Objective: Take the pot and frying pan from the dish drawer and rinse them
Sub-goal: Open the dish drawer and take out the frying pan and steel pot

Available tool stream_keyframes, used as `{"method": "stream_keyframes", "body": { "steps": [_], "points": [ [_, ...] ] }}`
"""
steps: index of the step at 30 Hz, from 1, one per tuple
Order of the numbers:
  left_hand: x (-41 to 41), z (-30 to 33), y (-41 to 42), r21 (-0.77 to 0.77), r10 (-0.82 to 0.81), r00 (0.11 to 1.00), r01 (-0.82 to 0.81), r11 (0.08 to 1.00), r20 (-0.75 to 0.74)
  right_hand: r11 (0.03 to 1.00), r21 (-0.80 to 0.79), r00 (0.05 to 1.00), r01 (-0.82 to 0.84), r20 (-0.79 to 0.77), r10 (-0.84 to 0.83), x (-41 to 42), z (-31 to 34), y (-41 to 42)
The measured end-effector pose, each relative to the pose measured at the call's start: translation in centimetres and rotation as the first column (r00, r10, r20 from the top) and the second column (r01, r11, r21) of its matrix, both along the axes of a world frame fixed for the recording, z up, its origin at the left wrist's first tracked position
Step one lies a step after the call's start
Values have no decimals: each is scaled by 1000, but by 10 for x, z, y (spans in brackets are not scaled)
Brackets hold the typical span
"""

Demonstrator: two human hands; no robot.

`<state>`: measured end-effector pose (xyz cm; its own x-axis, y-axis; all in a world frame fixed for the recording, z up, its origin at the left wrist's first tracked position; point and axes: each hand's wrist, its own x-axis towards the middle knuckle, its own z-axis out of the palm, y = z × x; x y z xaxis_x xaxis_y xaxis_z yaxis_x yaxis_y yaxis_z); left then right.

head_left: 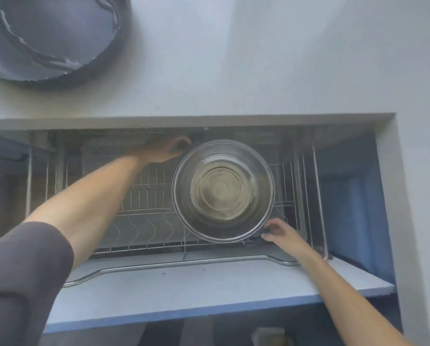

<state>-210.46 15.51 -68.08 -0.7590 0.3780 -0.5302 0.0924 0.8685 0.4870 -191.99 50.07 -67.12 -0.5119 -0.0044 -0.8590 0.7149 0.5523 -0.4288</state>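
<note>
Barely begun: the pot (223, 191) sits in the pulled-out dish drawer (144, 221). Her left hand (164, 151) curls round its far handle; the right hand (277, 232) pinches the near one. No frying pan shows; rinsing remains.

We see the pulled-out dish drawer (209, 283) with its wire rack (146, 201); a round steel pot (223, 191) sits directly on the rack's right half. Above, the countertop (234, 71) carries a sink basin (49, 36).
</note>
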Motion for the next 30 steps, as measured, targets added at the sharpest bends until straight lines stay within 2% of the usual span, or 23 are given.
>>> {"method": "stream_keyframes", "body": {
  "steps": [2, 5, 11, 15, 19, 23, 30],
  "points": [
    [-7, -10, 15, 1, 8, 999, -8, 1000, -47, 998, -67, 998, -2, 67, 7, 1, -14, -1],
    [-6, -18, 25, 8, 15, 996, -15, 1000, -92, 995, -76, 997, -65, 27, 67, 3, -22, 2],
    [21, -6, -1, -55, 28, 998, -25, 998, 50, 994, -80, 996, -74, -48, 71, -5, 3, 21],
    [51, 17, -17, 33, 111, 986, -116, 993, 128, 991, -129, 998, -24, -59, 16, -14, 33, 37],
    [77, 58, -35, 142, 173, 960, -207, 968, 220, 989, -145, 992, 12, -119, -29, -23, 69, 40],
    [106, 105, -62, 188, 218, 949, -263, 946, 230, 985, -173, 991, -10, -132, -13, -18, 109, 33],
    [167, 200, -95, 295, 349, 908, -407, 864, 231, 935, -305, 983, -179, -80, 162, -1, 188, 19]
  ]
}}
